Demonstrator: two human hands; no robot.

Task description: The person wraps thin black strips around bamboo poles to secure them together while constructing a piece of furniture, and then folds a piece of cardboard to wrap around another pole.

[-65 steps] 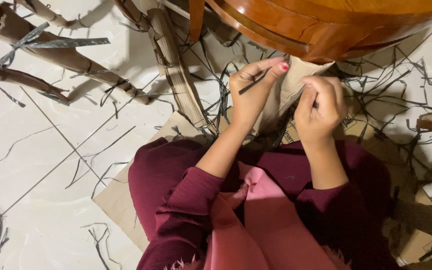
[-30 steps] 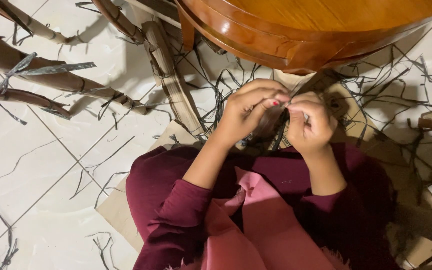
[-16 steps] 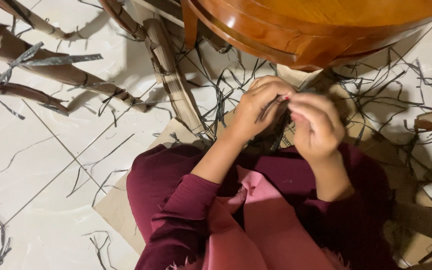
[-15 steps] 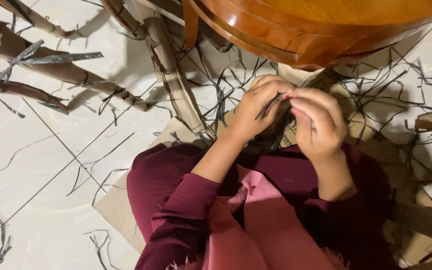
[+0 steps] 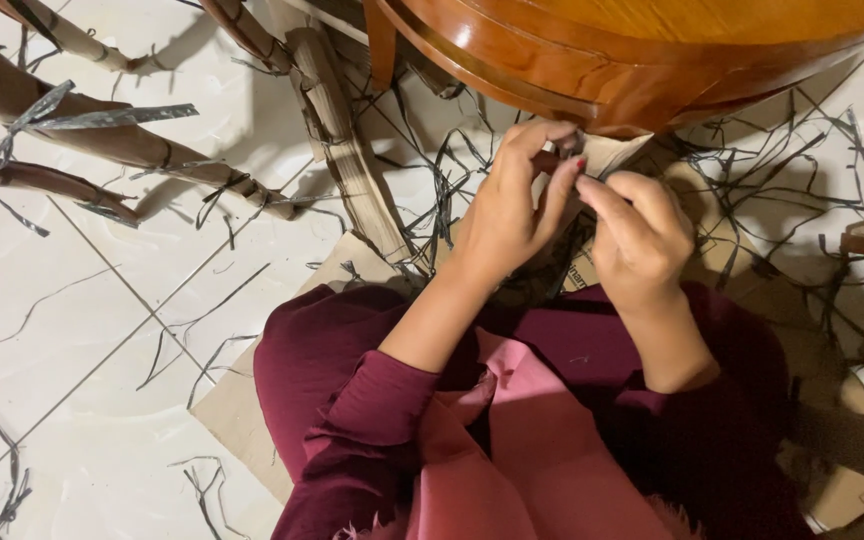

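My left hand point(image 5: 517, 205) and my right hand point(image 5: 637, 235) meet in front of me, fingertips pinched together on a thin dark strip point(image 5: 564, 150) just below the edge of a round wooden table point(image 5: 652, 60). Most of the strip is hidden by my fingers. I sit on flattened brown cardboard point(image 5: 242, 410) in maroon clothes with a pink cloth point(image 5: 522, 440) on my lap.
Long brown dried stalks point(image 5: 132, 145) lie across the white tiled floor point(image 5: 62, 330) at the left. Several thin dark strips point(image 5: 812, 170) are scattered around the cardboard and under the table. A flat ribbed stalk point(image 5: 347, 150) runs toward my left hand.
My hands came together from slightly apart and lifted a little toward the table edge, fingers now pinching the strip between them.
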